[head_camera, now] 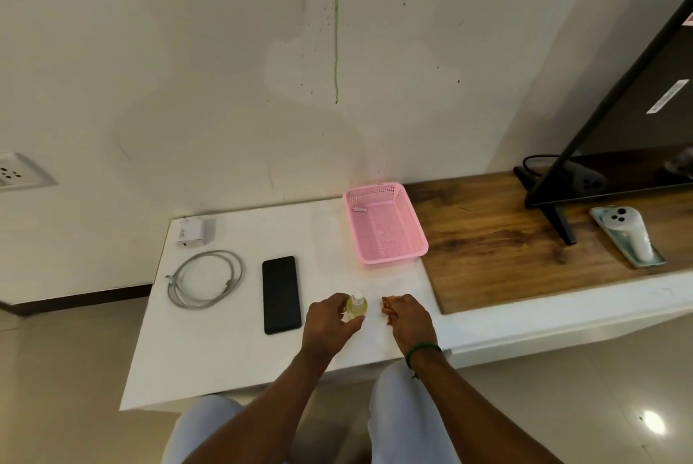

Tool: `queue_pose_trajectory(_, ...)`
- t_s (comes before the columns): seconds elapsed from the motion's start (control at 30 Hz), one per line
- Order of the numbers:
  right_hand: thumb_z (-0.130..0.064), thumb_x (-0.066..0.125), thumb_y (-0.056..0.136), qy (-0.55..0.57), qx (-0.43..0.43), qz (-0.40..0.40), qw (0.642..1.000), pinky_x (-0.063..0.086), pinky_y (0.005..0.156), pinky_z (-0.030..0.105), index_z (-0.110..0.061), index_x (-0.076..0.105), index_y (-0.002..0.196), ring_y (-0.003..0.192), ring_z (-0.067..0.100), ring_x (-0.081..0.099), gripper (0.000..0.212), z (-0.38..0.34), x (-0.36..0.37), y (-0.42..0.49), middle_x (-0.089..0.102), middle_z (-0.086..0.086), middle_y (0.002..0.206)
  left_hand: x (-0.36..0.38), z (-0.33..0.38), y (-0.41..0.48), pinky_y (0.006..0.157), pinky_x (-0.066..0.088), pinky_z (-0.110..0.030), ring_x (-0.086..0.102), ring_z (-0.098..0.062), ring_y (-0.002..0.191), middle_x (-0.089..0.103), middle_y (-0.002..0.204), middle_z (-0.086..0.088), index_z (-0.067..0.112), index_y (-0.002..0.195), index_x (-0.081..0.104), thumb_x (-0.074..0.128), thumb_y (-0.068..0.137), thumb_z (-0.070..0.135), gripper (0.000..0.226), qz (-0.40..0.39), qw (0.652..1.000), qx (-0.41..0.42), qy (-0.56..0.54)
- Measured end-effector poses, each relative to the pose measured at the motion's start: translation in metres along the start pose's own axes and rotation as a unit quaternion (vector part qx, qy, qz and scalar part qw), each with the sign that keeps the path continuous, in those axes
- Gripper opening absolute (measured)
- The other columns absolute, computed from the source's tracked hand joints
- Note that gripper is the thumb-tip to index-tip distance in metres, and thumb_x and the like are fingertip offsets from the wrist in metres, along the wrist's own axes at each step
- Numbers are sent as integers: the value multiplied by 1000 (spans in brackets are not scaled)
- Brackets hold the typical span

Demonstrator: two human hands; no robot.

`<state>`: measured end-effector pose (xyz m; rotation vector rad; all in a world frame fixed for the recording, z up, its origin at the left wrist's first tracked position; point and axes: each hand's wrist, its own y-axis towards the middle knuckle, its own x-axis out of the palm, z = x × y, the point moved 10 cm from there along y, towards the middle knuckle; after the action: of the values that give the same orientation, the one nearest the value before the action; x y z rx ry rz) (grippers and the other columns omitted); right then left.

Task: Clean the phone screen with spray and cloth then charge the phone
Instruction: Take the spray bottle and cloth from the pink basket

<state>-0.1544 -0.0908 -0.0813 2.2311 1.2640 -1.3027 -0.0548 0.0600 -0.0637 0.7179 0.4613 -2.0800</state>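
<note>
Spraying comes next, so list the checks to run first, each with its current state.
1. The left hand grips the spray bottle: ok.
2. The right hand holds the cloth: ok.
3. The phone lies flat on the white table, dark face up, uncovered: ok.
4. The nozzle points at the phone: cannot tell.
5. The cable lies coiled, apart from the phone: ok.

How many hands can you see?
2. The left hand grips the spray bottle beside the black phone; the right hand holds the orange cloth just right of it.
</note>
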Motion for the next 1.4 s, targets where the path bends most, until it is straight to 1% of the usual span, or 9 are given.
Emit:
queue_pose_trajectory(0.17, -15, 56, 90, -25, -13, -13, 1000, 42, 92, 18, -15, 59, 123, 104, 17, 59, 33, -3, -1, 1, 58, 4, 120, 3, -6, 0, 79, 56, -29, 67, -10, 84, 74, 97, 3, 17, 105, 69, 77, 74, 42, 41, -6, 1000, -8, -3)
queue_pose_trajectory(0.33, -33, 57, 84, -48, -9, 10, 999, 52, 79, 26, -18, 66, 105, 89, 19, 62, 28, -14, -18, -4, 55, 1, 112, 7, -7, -1, 84, 55, -32, 66, -14, 91, 73, 103, 1, 16, 112, 67, 78, 73, 43, 48, -22, 1000, -9, -1)
queue_pose_trajectory(0.43, -36, 54, 84, -80, -13, 41, 996, 50, 66, 26, -16, 66, 90, 79, 21, 62, 24, -28, -36, -4, 54, 1, 110, 8, -11, -4, 91, 52, -31, 64, -16, 101, 70, 116, 0, 16, 123, 64, 78, 72, 50, 63, -25, 999, -21, 3)
queue_pose_trajectory(0.5, -36, 56, 84, -48, -33, 64, 996, 49, 69, 25, -14, 66, 96, 83, 21, 63, 27, -43, -47, -3, 60, 3, 108, 7, -13, -7, 97, 50, -33, 61, -16, 111, 64, 127, 1, 17, 131, 59, 78, 71, 52, 71, -16, 999, -34, -17)
queue_pose_trajectory(0.7, -58, 55, 81, -33, -106, 53, 992, 49, 79, 28, -15, 63, 110, 90, 17, 63, 52, -98, -51, -4, 69, 0, 100, -8, 14, -3, 78, 51, -17, 63, -2, 88, 73, 104, 9, 23, 109, 72, 76, 74, 49, 44, 31, 998, 19, -53)
queue_pose_trajectory(0.87, -44, 58, 84, -90, -99, -23, 991, 51, 78, 30, -13, 63, 95, 88, 20, 61, 33, -110, -32, 0, 67, 5, 95, -5, 7, -1, 72, 45, -6, 64, -1, 81, 75, 95, 9, 27, 95, 75, 71, 82, 40, 20, 35, 997, -5, -70)
queue_pose_trajectory(1.07, -30, 56, 86, -116, -91, -55, 987, 52, 73, 31, -12, 62, 85, 80, 21, 61, 20, -111, -30, 1, 68, 7, 87, -1, 4, 0, 68, 36, 2, 61, 3, 79, 75, 97, 9, 27, 99, 76, 68, 85, 35, 17, 39, 996, -5, -75)
queue_pose_trajectory(1.2, -31, 55, 88, -133, -90, -68, 985, 53, 77, 31, -11, 63, 89, 82, 22, 62, 21, -113, -27, 2, 68, 8, 90, 2, 1, 0, 69, 40, -3, 66, -7, 82, 76, 95, 6, 24, 97, 77, 64, 82, 38, 24, 45, 996, -6, -80)
queue_pose_trajectory(1.4, -27, 53, 90, -146, -94, -82, 981, 51, 78, 30, -10, 65, 91, 82, 21, 62, 21, -119, -26, 2, 68, 8, 91, 0, 2, -1, 68, 54, -30, 63, -11, 78, 75, 83, 2, 19, 83, 75, 61, 80, 34, 21, 66, 993, 6, -94)
